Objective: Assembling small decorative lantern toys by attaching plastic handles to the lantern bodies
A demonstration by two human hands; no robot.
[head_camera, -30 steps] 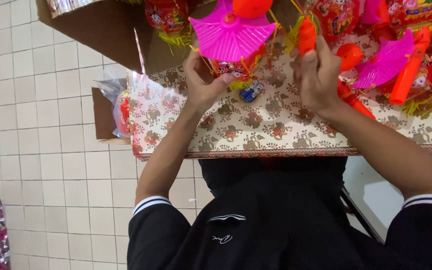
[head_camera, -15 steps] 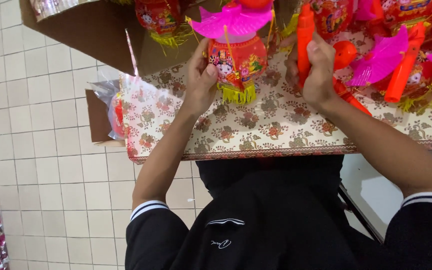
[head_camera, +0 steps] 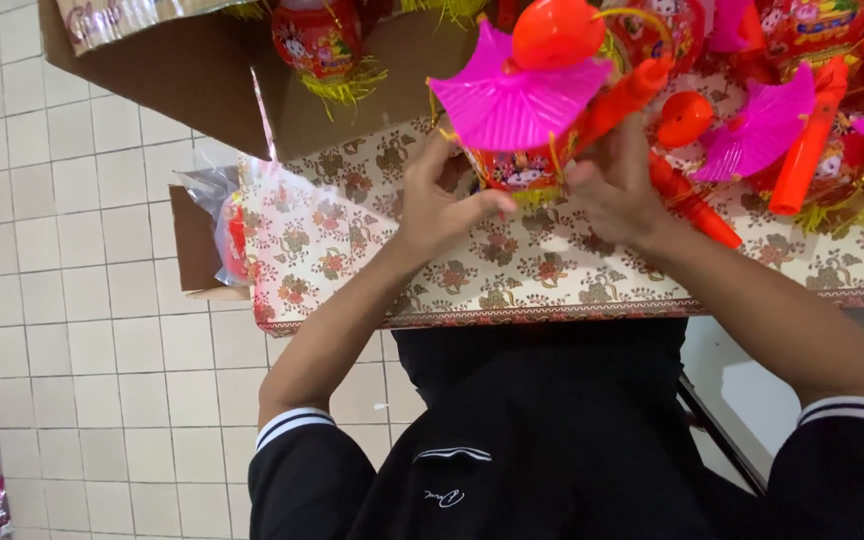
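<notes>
Two hands on one toy lantern. Going left to right: plenty of bare tiled floor (head_camera: 72, 300), then the floral cloth's (head_camera: 352, 250) near edge. Left hand (head_camera: 442, 200) pinches the red lantern (head_camera: 512, 170) under its pink fan top (head_camera: 522, 95); right hand (head_camera: 617, 190) grips its orange handle (head_camera: 622, 100). Further right it's crammed with other lanterns (head_camera: 802, 120).

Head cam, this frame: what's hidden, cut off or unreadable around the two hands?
- Lantern body: mostly hidden by the pink fan-shaped top and both hands.
- Right hand: its grip on the orange stick is hidden, fingertips lie behind the lantern.
- Left hand: palm side not visible.
- Lantern pile: cut off by the top and right edges.
- Plastic bag: contents unclear behind the floral tablecloth.
</notes>
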